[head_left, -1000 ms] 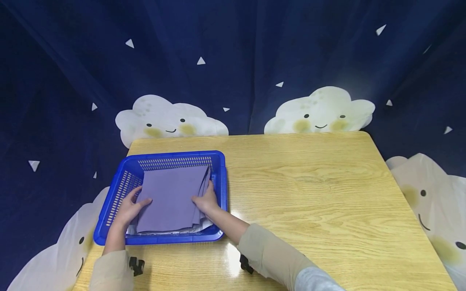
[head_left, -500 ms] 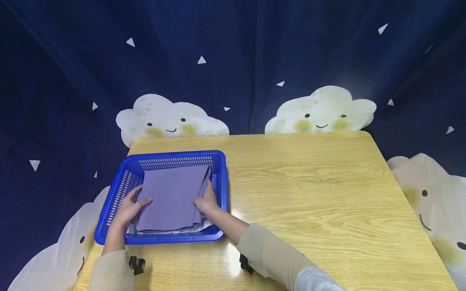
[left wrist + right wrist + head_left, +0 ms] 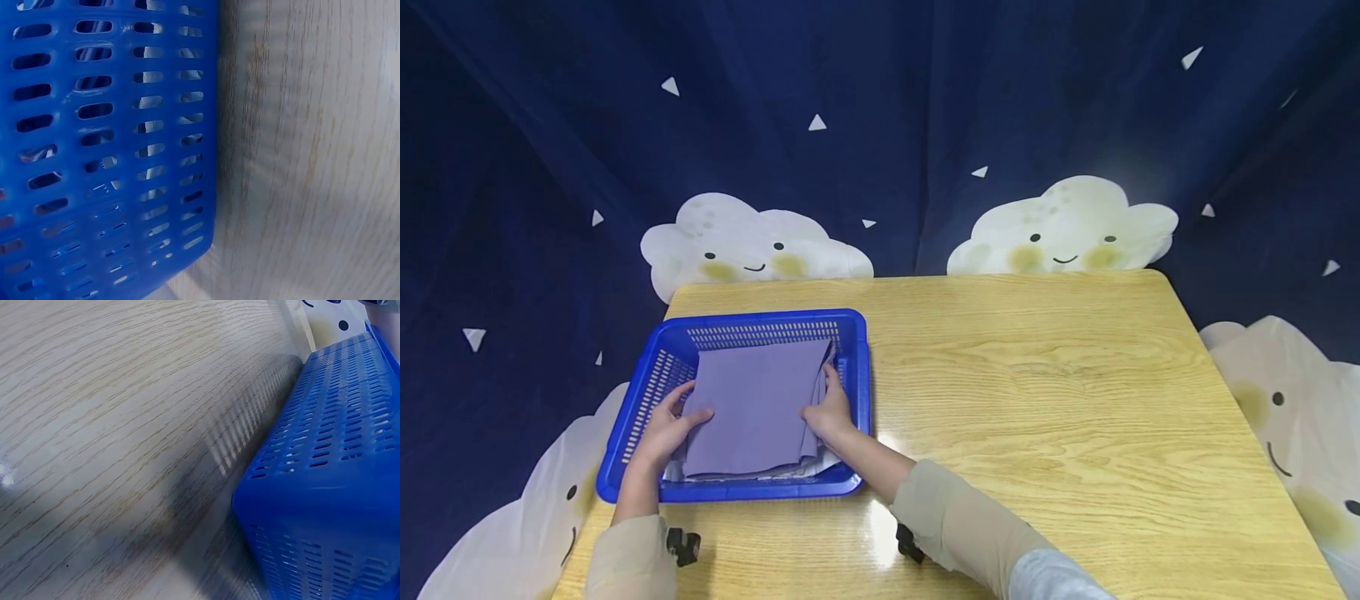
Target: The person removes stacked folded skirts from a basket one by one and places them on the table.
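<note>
A folded purple cloth (image 3: 748,408) lies inside a blue plastic basket (image 3: 730,492) at the left of the table. Its layers show along its right edge, and some whitish material (image 3: 820,462) peeks out beneath. My left hand (image 3: 664,429) holds the cloth's left side, thumb on top and fingers down between cloth and basket wall. On the opposite side, my right hand (image 3: 830,412) grips the layered edge, its thumb over the top. Both wrist views are filled by the basket's slotted outer walls (image 3: 94,137) and the table, so the hands' grip is hidden there.
The wooden table (image 3: 1037,400) extends far to the right of the basket. A dark blue curtain (image 3: 895,108) with printed clouds hangs right behind and beside it. Black wrist devices (image 3: 683,547) sit under both forearms, close to the table's near side.
My right hand has shifted slightly along the cloth's right edge, and the layers there sit a little closer together. The left hand keeps its place on the cloth.
</note>
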Demonstrator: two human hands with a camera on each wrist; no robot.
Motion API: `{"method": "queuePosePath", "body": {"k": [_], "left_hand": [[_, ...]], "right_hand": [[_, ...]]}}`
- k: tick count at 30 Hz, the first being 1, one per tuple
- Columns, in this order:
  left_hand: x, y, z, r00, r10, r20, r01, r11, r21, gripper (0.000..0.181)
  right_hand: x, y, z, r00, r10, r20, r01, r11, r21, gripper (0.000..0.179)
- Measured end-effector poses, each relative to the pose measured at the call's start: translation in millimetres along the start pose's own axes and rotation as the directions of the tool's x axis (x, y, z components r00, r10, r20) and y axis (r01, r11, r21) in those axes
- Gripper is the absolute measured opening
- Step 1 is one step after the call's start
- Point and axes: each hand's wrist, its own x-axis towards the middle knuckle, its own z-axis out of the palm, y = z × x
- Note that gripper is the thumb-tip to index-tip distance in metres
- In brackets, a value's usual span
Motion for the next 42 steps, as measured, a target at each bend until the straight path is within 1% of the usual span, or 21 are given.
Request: {"method": "queuePosePath", "body": {"k": [5,12,17,22,26,30,35,40,42], "left_hand": [[0.4,0.4,-0.2,1.0,-0.003,-0.009,0.003,1.0,-0.009,0.072],[-1.5,2.0,-0.3,1.0,0.006,-0.013,-0.006,1.0,-0.002,0.071],[-2.8,3.0,-0.5,1.0,0.016,-0.008,-0.016,1.0,-0.006,0.071],[-5.5,4.5,-0.8,1.0,0.018,0.001,-0.018,0.999,-0.028,0.071],[-7.1,6.0,-0.8,1.0,0.024,-0.006,-0.024,0.999,-0.046,0.071],[-7.9,9.4,0.0,0.999,0.04,-0.025,-0.042,0.997,-0.061,0.07],[-9.7,17.7,1.9,0.997,0.057,-0.054,-0.06,0.997,-0.055,0.069],[-11.6,24.3,4.3,0.995,0.05,-0.084,-0.054,0.998,-0.045,0.068],[-12.0,25.9,5.3,0.994,0.05,-0.095,-0.055,0.997,-0.06,0.067]], "right_hand": [[-0.9,0.3,-2.0,1.0,-0.016,0.001,0.016,1.0,-0.014,0.087],[-3.6,-0.8,-5.6,0.998,-0.066,0.016,0.067,0.998,-0.018,0.087],[-5.4,-3.5,-7.9,0.996,-0.072,0.043,0.072,0.997,-0.004,0.087],[-6.7,-5.3,-9.2,0.996,-0.073,0.059,0.074,0.997,-0.009,0.087],[-8.2,-7.3,-11.5,0.994,-0.085,0.071,0.085,0.996,0.0,0.087],[-9.7,-9.7,-14.5,0.991,-0.119,0.067,0.121,0.993,-0.015,0.085],[-11.0,-11.7,-19.1,0.981,-0.186,0.051,0.188,0.981,-0.049,0.083],[-11.4,-14.3,-25.5,0.968,-0.246,0.053,0.249,0.966,-0.065,0.081],[-10.9,-15.7,-28.9,0.962,-0.266,0.066,0.27,0.961,-0.061,0.08]]}}
